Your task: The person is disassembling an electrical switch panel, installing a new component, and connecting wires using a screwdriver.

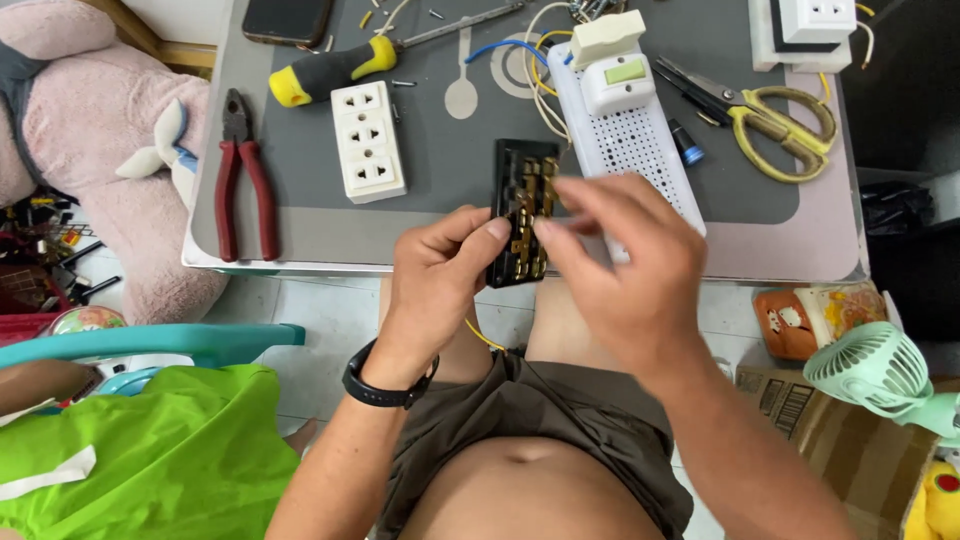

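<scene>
With my left hand (440,265) clamped on the black socket base (522,205) held over the table's (300,255) near edge at 12 o'clock, I'd keep it steady while my right hand (625,265) pinches carefully at its brass contacts (528,200).

Worktop (300,235), grey mat: red-handled pliers (243,175) at left edge; white triple socket (368,140) right of them; yellow-black screwdriver (330,68) above, tip toward upper centre. Yellow-handled scissors (775,125) upper right. Dark phone (287,18) at top edge. Pink plush toy (95,130) far left; mint-green fan (880,372) lower right.
</scene>
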